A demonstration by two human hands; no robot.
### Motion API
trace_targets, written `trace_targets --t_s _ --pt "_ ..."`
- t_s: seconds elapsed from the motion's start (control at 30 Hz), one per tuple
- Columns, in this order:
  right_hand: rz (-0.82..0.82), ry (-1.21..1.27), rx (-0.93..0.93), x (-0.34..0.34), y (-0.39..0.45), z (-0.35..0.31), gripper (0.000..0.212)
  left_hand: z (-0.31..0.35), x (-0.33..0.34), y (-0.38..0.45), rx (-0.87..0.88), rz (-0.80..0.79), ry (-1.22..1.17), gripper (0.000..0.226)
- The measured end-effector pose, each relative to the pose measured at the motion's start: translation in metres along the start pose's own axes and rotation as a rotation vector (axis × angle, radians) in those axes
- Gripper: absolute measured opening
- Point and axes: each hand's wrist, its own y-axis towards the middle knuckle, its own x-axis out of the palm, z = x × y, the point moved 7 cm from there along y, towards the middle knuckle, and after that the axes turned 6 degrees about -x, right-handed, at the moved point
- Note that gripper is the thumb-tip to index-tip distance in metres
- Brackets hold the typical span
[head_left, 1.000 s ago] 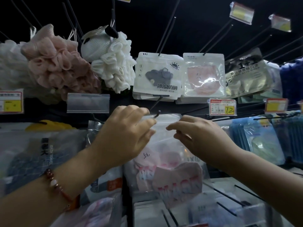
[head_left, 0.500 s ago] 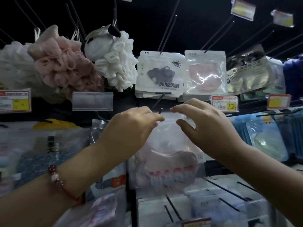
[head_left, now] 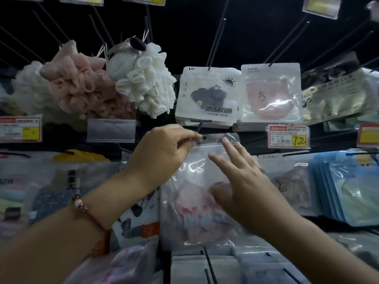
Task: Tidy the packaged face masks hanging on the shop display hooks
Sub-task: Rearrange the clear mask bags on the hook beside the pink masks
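A: The display wall is crowded: bath puffs [head_left: 98,83] hang far left, packaged masks fill the hooks in the middle and right, and a yellow price tag [head_left: 288,136] sits just right of centre. Where is the pack being tidied?

B: Centre of the view. The clear mask pack [head_left: 196,181] hangs in the middle row, below the white pack with a dark mask [head_left: 208,95]. Its top edge is at the tip of a black hook [head_left: 200,128].

A: And the hands?

B: The left hand [head_left: 164,154] has its fingers curled, pinching the pack's top left corner right by the hook tip. The right hand [head_left: 240,181] is spread, fingers straight and gripping nothing, lying against the front of the pack.

A: How should the step go?

B: Judging by this, the hang hole has to slide fully onto the hook. The pinch should keep the top edge level, while the flat palm steadies the film and pushes it back. The plastic looks thin and slippery, so it may buckle if pushed hard.

A: How does the pack look?

B: Transparent and glossy, with a pink mask inside carrying blurred red and blue lettering.
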Motion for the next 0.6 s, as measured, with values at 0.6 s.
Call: trace_targets --t_s 0.6 --pt "-0.112 0.288 -0.074 0.041 -0.038 -0.013 0.066 -0.001 0.019 -0.073 -0.144 -0.122 0.736 0.043"
